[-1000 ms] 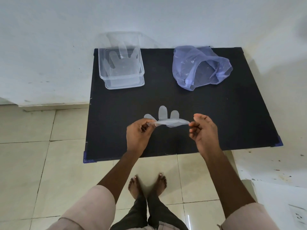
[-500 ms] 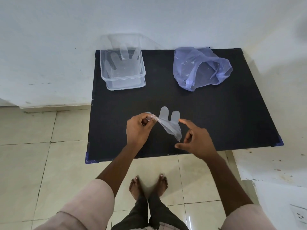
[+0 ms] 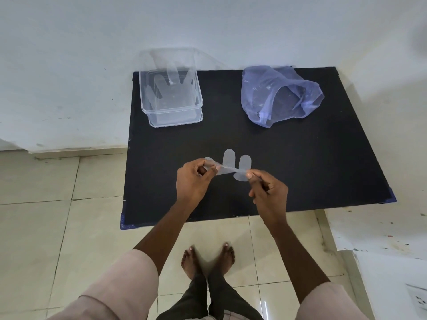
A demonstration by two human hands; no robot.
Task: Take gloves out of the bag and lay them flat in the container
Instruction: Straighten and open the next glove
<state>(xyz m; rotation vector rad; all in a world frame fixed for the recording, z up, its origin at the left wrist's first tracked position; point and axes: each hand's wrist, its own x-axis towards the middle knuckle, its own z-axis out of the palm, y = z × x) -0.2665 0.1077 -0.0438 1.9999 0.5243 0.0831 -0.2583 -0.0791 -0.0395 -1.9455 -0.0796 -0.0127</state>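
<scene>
A thin clear plastic glove [image 3: 231, 164] is stretched between my two hands above the near middle of the black table [image 3: 300, 158]. My left hand [image 3: 193, 181] pinches its left end and my right hand [image 3: 269, 195] pinches its right end. Some glove fingers stick up behind the pinched strip. A clear plastic container [image 3: 172, 112] stands at the table's back left with at least one clear glove [image 3: 171, 88] lying flat inside it. The bluish translucent bag [image 3: 277, 95] lies open and crumpled at the back right; I cannot tell what it holds.
The table stands against a white wall at the back. Tiled floor lies to the left and below, with my bare feet at the table's front edge. A white surface with a wall socket [image 3: 416, 301] is at the lower right.
My right hand took hold of the glove's hanging end again and pulled it to the right, so the glove is stretched between both hands. The left hand kept its grip.
</scene>
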